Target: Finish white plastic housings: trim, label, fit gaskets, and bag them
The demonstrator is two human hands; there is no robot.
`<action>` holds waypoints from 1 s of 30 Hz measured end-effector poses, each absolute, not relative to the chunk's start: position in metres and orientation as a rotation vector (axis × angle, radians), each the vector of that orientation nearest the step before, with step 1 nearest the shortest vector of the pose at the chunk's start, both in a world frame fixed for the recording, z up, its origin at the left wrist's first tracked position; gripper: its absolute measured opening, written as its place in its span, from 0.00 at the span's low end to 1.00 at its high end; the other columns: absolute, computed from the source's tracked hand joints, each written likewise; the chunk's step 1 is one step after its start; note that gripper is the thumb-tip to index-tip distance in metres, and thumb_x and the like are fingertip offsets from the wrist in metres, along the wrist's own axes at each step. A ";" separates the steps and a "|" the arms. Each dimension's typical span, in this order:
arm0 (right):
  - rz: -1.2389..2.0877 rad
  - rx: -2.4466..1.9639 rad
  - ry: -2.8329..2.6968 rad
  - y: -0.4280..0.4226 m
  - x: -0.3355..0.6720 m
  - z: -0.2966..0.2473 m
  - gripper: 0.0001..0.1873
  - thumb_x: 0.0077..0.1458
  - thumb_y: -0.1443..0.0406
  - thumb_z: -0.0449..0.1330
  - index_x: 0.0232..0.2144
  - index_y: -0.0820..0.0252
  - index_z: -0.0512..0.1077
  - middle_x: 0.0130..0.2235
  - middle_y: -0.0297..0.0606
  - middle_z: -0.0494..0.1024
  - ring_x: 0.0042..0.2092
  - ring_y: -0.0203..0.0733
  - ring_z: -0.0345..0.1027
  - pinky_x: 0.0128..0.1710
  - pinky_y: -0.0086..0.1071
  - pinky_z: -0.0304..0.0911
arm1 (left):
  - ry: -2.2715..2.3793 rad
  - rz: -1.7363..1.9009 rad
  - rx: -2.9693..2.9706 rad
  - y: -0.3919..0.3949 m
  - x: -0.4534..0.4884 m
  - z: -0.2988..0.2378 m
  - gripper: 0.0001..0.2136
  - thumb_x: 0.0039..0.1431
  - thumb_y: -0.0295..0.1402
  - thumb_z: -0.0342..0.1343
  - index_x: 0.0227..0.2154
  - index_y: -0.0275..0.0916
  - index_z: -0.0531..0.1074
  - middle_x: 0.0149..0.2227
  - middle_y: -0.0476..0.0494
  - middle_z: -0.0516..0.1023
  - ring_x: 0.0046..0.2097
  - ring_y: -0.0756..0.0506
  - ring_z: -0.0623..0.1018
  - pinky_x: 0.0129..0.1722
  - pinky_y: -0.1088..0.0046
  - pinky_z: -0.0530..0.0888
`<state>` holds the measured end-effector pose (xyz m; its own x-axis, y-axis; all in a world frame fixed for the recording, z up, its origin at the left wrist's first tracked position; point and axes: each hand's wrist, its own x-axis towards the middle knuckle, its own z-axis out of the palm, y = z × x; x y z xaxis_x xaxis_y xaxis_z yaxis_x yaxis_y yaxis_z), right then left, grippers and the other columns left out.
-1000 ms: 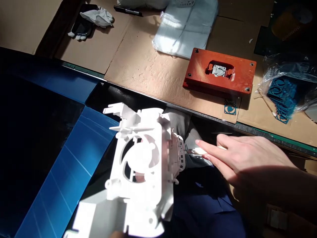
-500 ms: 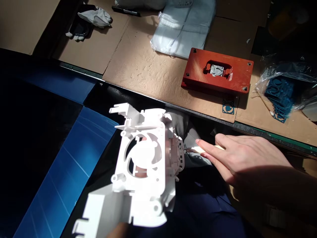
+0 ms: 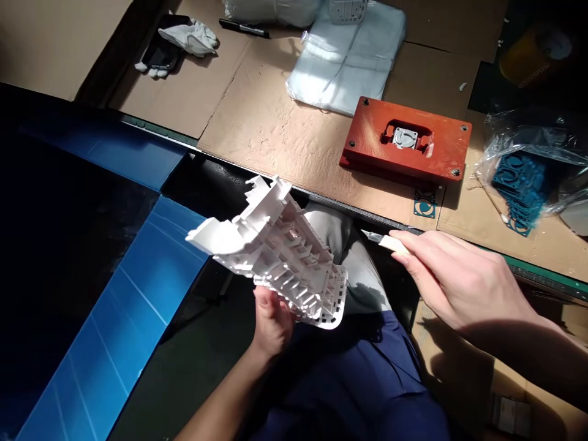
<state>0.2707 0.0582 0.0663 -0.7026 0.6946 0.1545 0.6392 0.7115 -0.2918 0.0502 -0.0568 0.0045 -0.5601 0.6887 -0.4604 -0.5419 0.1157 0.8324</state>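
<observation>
My left hand (image 3: pixel 272 321) grips a white moulded plastic housing (image 3: pixel 275 251) from below, over my lap. The housing is tilted so that its ribbed side faces up. My right hand (image 3: pixel 454 278) is closed on a small knife with a pale handle (image 3: pixel 390 242); its thin blade points left, a short way right of the housing and apart from it. On the cardboard-covered bench (image 3: pixel 275 135) beyond lies an orange-red fixture block (image 3: pixel 367 144) with a small grey part (image 3: pixel 404 137) seated in its pocket.
A clear bag of blue gaskets (image 3: pixel 523 177) sits at the right, one loose blue gasket (image 3: pixel 425 206) by the fixture. Plastic bags (image 3: pixel 344 55), a black pen (image 3: pixel 243 27) and white gloves (image 3: pixel 188 33) on a dark phone lie at the back. Blue sheet (image 3: pixel 128 294) at left.
The housing has been turned over and tilted, from its fan-opening face to its ribbed side. My right hand with the knife has drawn back from the housing's edge, up and to the right.
</observation>
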 end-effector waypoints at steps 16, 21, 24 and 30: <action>0.955 -0.933 -2.524 0.078 0.265 0.072 0.17 0.66 0.63 0.60 0.55 0.57 0.73 0.49 0.42 0.79 0.45 0.43 0.75 0.44 0.32 0.68 | 0.818 1.271 -0.274 -0.028 0.052 0.026 0.37 0.62 0.64 0.39 0.55 0.40 0.74 0.50 0.37 0.82 0.61 0.27 0.74 0.58 0.45 0.73; 0.925 -0.245 -2.616 0.087 0.242 0.073 0.16 0.68 0.69 0.52 0.53 0.60 0.75 0.45 0.45 0.77 0.44 0.44 0.70 0.43 0.39 0.63 | 0.760 1.171 -0.304 -0.028 0.060 0.025 0.30 0.67 0.57 0.43 0.62 0.43 0.68 0.54 0.40 0.81 0.60 0.30 0.75 0.62 0.49 0.70; 0.953 0.007 -2.629 0.088 0.226 0.068 0.17 0.70 0.68 0.49 0.53 0.61 0.75 0.42 0.44 0.77 0.42 0.45 0.68 0.41 0.40 0.59 | 0.768 1.164 -0.301 -0.032 0.063 0.022 0.29 0.68 0.54 0.45 0.63 0.41 0.67 0.54 0.40 0.81 0.60 0.32 0.76 0.62 0.52 0.70; 0.997 0.162 -2.732 0.084 0.213 0.063 0.21 0.64 0.50 0.59 0.51 0.56 0.77 0.39 0.42 0.75 0.40 0.45 0.64 0.40 0.39 0.57 | 0.731 1.143 -0.312 -0.035 0.067 0.026 0.29 0.66 0.55 0.47 0.58 0.39 0.72 0.49 0.39 0.83 0.55 0.31 0.79 0.56 0.53 0.76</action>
